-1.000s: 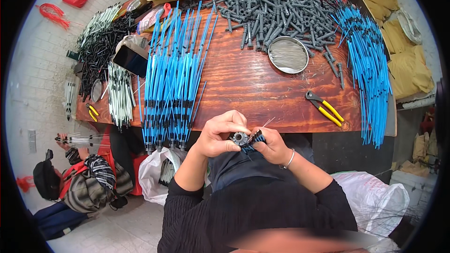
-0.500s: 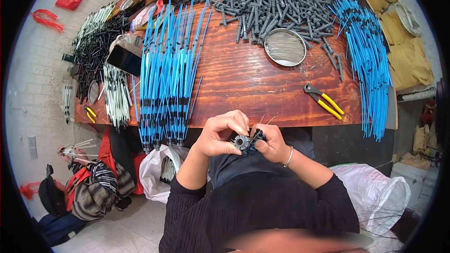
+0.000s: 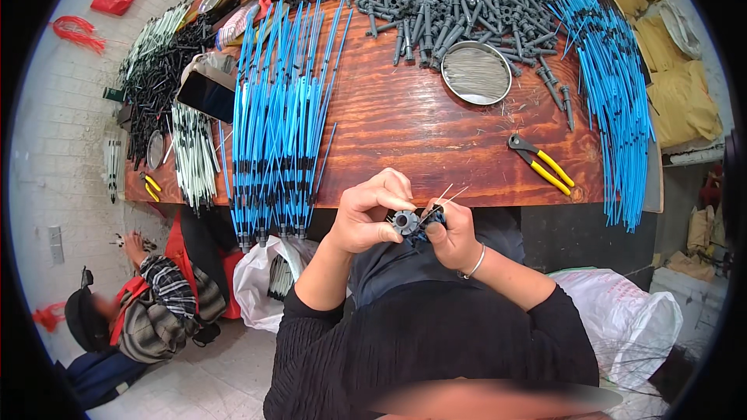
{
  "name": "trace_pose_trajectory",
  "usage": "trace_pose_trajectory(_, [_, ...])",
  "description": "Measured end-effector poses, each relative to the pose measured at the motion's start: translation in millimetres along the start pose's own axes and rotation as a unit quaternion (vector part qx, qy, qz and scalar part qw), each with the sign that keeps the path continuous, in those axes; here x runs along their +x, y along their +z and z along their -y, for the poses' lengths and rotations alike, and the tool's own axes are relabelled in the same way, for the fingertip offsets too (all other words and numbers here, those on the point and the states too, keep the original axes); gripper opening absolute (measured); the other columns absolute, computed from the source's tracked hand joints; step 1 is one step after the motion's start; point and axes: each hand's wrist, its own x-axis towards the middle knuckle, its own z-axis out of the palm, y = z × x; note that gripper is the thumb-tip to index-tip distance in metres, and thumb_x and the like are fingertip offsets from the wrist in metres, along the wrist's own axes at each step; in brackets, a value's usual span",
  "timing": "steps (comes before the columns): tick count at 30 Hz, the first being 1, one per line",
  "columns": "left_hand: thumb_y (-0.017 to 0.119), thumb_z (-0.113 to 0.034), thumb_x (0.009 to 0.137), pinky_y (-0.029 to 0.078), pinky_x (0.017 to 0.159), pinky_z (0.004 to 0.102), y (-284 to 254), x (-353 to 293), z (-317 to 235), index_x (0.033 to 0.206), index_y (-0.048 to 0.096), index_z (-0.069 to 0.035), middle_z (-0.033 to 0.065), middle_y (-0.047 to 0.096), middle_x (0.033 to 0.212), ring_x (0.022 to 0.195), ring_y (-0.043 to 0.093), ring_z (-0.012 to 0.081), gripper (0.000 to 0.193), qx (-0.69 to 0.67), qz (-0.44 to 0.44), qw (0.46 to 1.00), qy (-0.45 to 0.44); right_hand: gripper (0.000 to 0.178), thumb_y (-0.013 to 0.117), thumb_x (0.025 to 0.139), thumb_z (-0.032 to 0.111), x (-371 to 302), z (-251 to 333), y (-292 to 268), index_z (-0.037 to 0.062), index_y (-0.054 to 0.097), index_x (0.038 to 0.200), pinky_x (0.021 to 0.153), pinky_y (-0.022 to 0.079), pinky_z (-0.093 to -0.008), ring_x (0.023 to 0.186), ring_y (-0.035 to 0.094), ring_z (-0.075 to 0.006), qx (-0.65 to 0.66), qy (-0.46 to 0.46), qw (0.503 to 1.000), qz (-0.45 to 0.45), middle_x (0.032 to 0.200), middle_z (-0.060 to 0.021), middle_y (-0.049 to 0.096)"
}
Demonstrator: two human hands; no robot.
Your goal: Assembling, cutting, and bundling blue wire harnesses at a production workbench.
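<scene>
1. Left hand (image 3: 372, 214): one, held just off the near edge of the worktop, fingers curled and pinching the small grey round fitting (image 3: 405, 223) from its left side.
2. Grey round fitting: one, between the two hands above the lap, its open end facing the camera; the left hand is the nearer holder.
3. Right hand (image 3: 453, 235): one, bracelet at the wrist, fingers pressed together on a dark piece just right of the fitting and touching it; thin pale wires (image 3: 446, 194) stick up and away from it. Their count cannot be told.
4. Worktop (image 3: 405, 120): one, red-brown wood, just beyond the hands.
5. Yellow-handled pliers (image 3: 541, 165): one on the near right of the worktop, long axis slanting near-right to far-left.
6. Blue rods (image 3: 280, 117): one large bundle on the left, long axes running near to far; a second bundle (image 3: 615, 93) on the right.
7. Round metal dish (image 3: 476, 72): one, far centre.
8. Grey fittings heap (image 3: 451, 0): one pile, far side, too many to count.
</scene>
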Motion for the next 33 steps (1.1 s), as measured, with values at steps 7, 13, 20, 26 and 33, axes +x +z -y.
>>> trace_pose_trajectory(7, [0.082,-0.026,0.059,0.038,0.075,0.0353,0.9,-2.3,-2.6,0.087,0.067,-0.002,0.0058,0.058,0.079,0.082,0.048,0.0216,0.040,0.006,-0.021,1.000,-0.008,0.052,0.051,0.086,0.050,5.1,5.1,-2.0,0.0007,0.049,0.072,0.050,0.038,-0.0324,0.052,0.046,-0.0241,-0.005,0.018,1.000,0.015,0.061,-0.0115,0.046])
trace_pose_trajectory(13, [0.082,-0.025,0.058,0.038,0.075,0.0356,-4.7,0.1,-2.4,0.088,0.067,-0.002,0.0054,0.057,0.078,0.081,0.047,0.0222,0.041,-0.007,0.021,1.000,-0.005,0.052,0.053,0.084,0.051,5.0,-1.4,-8.8,-0.0002,0.052,0.076,0.052,0.040,-0.0316,0.054,0.047,-0.0232,0.025,0.019,0.995,0.093,0.063,-0.0110,0.048])
trace_pose_trajectory(20, [0.082,-0.025,0.058,0.037,0.075,0.0357,-3.8,1.8,-2.8,0.088,0.068,-0.002,0.0051,0.057,0.077,0.080,0.047,0.0219,0.040,-0.018,0.023,0.999,-0.016,0.050,0.055,0.084,0.048,5.4,2.6,-10.9,-0.0013,0.057,0.083,0.055,0.043,-0.0301,0.057,0.051,-0.0218,0.053,0.034,0.993,0.105,0.067,-0.0107,0.052])
trace_pose_trajectory(26, [0.082,-0.027,0.058,0.037,0.075,0.0367,-13.6,12.3,-5.3,0.087,0.068,-0.001,0.0045,0.057,0.075,0.079,0.046,0.0226,0.041,-0.008,0.111,0.994,-0.006,0.046,0.055,0.085,0.046,9.3,3.0,-18.0,-0.0004,0.058,0.083,0.057,0.043,-0.0290,0.060,0.053,-0.0182,0.093,0.077,0.971,0.205,0.068,-0.0094,0.053])
trace_pose_trajectory(33, [0.075,-0.003,0.064,0.046,0.071,0.0278,-3.5,7.3,-6.1,0.094,0.065,0.000,0.0066,0.061,0.078,0.074,0.057,0.0161,0.031,0.073,-0.168,0.966,-0.182,0.038,0.056,0.087,0.039,12.7,-6.0,-19.8,0.0012,0.060,0.085,0.060,0.043,-0.0279,0.064,0.054,-0.0146,0.097,0.126,0.984,0.085,0.071,-0.0070,0.056])
